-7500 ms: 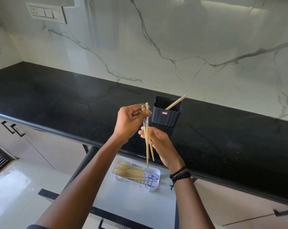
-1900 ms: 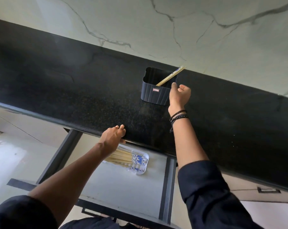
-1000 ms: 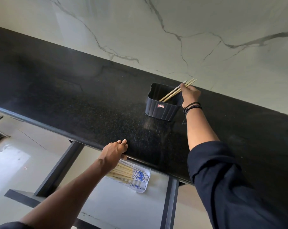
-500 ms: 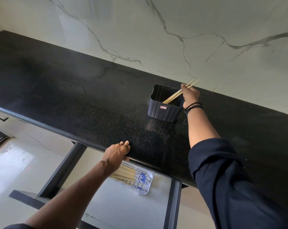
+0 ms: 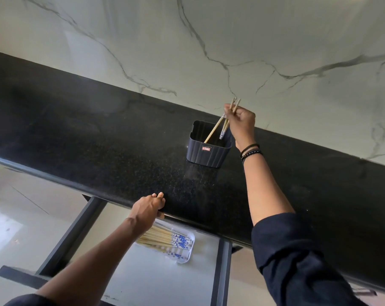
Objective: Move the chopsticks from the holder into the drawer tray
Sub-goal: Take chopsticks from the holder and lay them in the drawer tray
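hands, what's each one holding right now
Left hand: grips the countertop edge, no chopsticks.
Right hand: closed, pinching two chopsticks at the holder.

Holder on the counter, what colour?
Dark grey holder, ribbed front, small red label; head view shows it best.

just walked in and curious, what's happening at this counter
A person's right hand pinches two chopsticks above the black holder, their lower ends inside it. The left hand holds the edge of the counter. Below, in the open drawer, a white tray already holds a bunch of chopsticks.
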